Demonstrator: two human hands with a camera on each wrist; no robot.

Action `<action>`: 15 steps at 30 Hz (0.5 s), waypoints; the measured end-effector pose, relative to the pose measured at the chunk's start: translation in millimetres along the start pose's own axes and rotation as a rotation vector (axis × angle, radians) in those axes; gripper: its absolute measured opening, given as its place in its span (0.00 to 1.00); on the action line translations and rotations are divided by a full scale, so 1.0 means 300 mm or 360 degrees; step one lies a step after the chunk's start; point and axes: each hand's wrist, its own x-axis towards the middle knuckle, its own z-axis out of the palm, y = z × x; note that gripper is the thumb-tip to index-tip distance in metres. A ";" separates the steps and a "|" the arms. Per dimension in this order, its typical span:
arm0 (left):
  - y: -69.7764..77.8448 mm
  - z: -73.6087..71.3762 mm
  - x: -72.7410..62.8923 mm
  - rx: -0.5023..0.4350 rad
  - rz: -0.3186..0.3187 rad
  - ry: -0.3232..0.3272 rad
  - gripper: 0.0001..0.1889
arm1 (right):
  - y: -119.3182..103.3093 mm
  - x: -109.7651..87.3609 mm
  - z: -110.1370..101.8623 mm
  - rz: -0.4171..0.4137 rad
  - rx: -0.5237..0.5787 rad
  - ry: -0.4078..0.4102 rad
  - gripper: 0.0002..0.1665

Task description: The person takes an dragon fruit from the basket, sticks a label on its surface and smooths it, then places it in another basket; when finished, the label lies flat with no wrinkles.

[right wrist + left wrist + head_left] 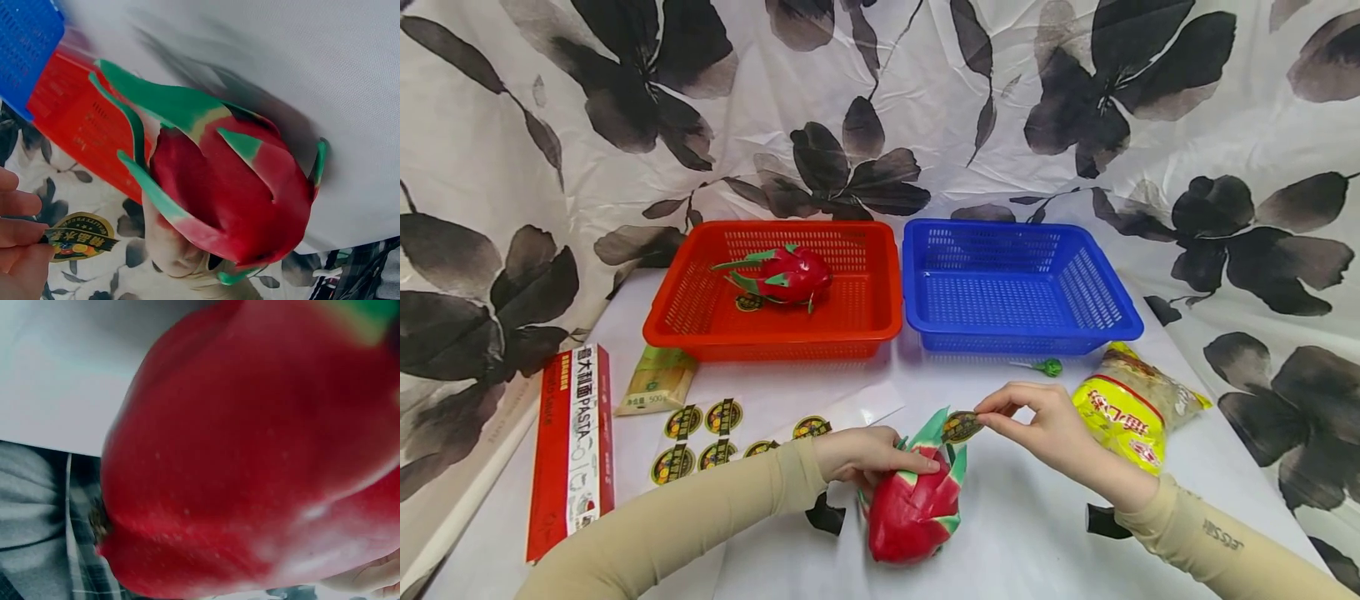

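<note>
My left hand (867, 454) grips a red dragon fruit (912, 518) with green-tipped scales, thumb over its upper side, at the table's front. The fruit's smooth red skin (206, 462) fills most of the left wrist view. Between thumb and fingertips, my right hand (1052, 425) pinches a black-and-gold oval sticker (960, 427) by one edge. In the head view the sticker overlaps the fruit's green leaf tips. The right wrist view shows the sticker (81, 237) apart from the dragon fruit (244, 187), its printed face with fruit pictures visible.
A red basket (775, 340) at the back holds another dragon fruit (793, 275) beside a sticker. Right of it stands a blue basket (1022, 343). Several stickers (673, 464) lie at left near a pasta box (572, 450) and packet (658, 379). A yellow bag (1123, 417) and green lollipop (1048, 367) lie right.
</note>
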 end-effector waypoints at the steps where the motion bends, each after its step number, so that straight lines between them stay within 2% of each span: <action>1: -0.003 0.005 -0.003 0.0001 0.0006 0.0008 0.26 | 0.000 -0.001 0.000 0.0002 0.0001 0.0001 0.09; 9: -0.021 0.037 -0.025 -0.0010 0.0045 0.0092 0.45 | -0.003 0.007 0.002 -0.0026 0.0001 0.0002 0.12; 15: -0.041 0.062 -0.036 -0.0166 0.0111 0.0115 0.45 | -0.003 0.008 0.004 -0.0022 0.0003 -0.0004 0.06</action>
